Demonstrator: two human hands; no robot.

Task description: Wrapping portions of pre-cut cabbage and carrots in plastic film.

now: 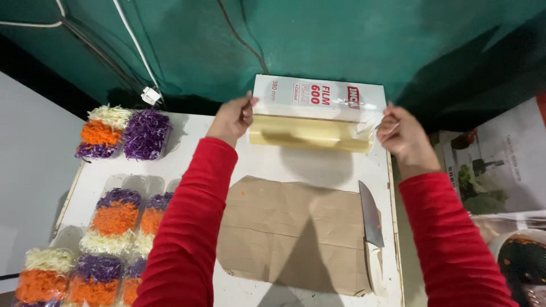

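White tabletop [273,165] against green wall, left hand [232,118] and right hand [400,135] pinching clear cling film sheet [310,132] edges, white cardboard film box [318,98] between fingers, steel knife [371,215] below right fingers on brown cardboard [290,227]

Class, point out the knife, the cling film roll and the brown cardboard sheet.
knife [370,214]: head view, middle of the blade.
cling film roll [310,133]: head view, middle of the roll.
brown cardboard sheet [290,233]: head view, centre of the sheet.
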